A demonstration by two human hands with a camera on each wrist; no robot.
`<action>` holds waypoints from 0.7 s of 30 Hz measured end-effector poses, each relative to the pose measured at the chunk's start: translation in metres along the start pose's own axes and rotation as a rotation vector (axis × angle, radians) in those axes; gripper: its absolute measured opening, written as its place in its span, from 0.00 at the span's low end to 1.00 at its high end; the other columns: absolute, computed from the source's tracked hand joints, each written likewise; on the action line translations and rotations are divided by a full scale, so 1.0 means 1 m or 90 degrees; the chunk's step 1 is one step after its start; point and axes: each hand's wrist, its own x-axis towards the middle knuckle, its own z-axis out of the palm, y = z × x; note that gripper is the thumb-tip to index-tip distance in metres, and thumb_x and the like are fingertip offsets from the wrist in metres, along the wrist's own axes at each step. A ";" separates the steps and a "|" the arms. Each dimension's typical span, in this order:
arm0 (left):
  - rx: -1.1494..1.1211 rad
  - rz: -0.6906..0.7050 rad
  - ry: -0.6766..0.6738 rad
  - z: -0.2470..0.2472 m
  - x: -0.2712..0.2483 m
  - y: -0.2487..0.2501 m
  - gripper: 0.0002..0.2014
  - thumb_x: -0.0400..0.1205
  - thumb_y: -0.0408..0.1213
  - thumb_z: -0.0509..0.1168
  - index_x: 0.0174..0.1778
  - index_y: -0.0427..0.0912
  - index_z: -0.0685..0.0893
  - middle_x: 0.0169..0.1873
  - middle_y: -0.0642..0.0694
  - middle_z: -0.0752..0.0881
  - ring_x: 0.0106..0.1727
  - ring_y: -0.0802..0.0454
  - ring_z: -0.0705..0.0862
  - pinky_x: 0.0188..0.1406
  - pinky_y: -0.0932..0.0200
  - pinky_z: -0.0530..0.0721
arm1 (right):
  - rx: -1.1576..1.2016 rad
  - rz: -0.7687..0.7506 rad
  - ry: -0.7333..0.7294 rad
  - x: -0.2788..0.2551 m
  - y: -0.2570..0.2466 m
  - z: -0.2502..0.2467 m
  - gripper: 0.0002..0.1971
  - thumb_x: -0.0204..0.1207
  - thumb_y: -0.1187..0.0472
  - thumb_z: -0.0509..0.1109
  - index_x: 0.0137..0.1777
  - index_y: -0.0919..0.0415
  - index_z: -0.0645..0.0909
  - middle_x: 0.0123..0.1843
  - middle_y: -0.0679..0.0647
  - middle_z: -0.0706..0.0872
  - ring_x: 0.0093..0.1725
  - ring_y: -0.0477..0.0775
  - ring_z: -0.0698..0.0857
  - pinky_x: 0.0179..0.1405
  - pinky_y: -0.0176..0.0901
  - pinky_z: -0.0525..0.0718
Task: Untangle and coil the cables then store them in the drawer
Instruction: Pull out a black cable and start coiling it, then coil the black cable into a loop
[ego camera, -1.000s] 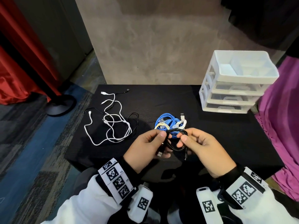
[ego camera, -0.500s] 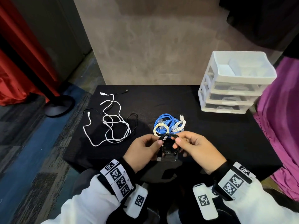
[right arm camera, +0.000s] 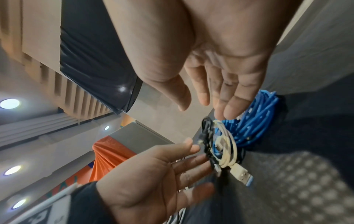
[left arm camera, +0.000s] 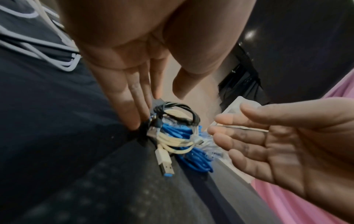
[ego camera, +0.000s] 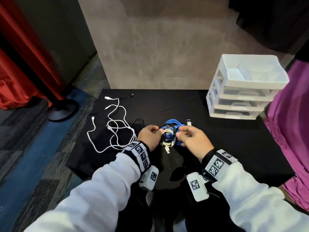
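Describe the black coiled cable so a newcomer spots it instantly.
On the black table, look between the left hand and right hand, at the pile of coils. The black coiled cable lies on top, over a cream coiled cable and blue coiled cable: thinnest, only dark one.

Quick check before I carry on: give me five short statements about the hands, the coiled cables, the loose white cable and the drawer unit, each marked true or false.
1. The black coil lies on the cream coil and blue coil. True.
2. The right hand grips the black coil. False: its fingers are straight and hold nothing.
3. The left hand is open. True.
4. The white cable is coiled. False: it lies loose on the table.
5. A drawer unit drawer is open. False: all shut.
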 end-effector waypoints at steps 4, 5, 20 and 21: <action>0.088 0.015 -0.024 0.000 0.007 -0.021 0.17 0.80 0.49 0.71 0.63 0.49 0.88 0.52 0.53 0.91 0.54 0.51 0.90 0.60 0.45 0.89 | -0.029 0.010 0.004 -0.005 0.014 -0.001 0.08 0.82 0.61 0.77 0.59 0.56 0.89 0.45 0.48 0.89 0.48 0.49 0.88 0.62 0.56 0.88; 0.079 0.022 -0.020 -0.002 0.005 -0.026 0.16 0.80 0.50 0.71 0.62 0.50 0.88 0.51 0.53 0.91 0.54 0.51 0.90 0.60 0.44 0.89 | -0.024 0.006 0.004 -0.008 0.017 -0.002 0.07 0.82 0.62 0.76 0.58 0.56 0.89 0.43 0.48 0.88 0.47 0.50 0.86 0.58 0.55 0.87; 0.370 0.134 0.106 -0.074 -0.010 -0.060 0.16 0.81 0.52 0.72 0.63 0.54 0.85 0.61 0.56 0.75 0.49 0.57 0.81 0.52 0.56 0.84 | -0.022 0.048 -0.120 -0.042 0.032 0.014 0.08 0.88 0.65 0.68 0.50 0.60 0.88 0.42 0.50 0.91 0.42 0.47 0.87 0.43 0.38 0.82; 0.360 0.150 0.108 -0.073 -0.010 -0.059 0.13 0.82 0.50 0.71 0.61 0.52 0.88 0.59 0.57 0.77 0.49 0.58 0.81 0.52 0.56 0.84 | -0.018 0.039 -0.122 -0.043 0.030 0.016 0.08 0.88 0.65 0.67 0.49 0.60 0.88 0.42 0.51 0.91 0.42 0.47 0.86 0.43 0.37 0.82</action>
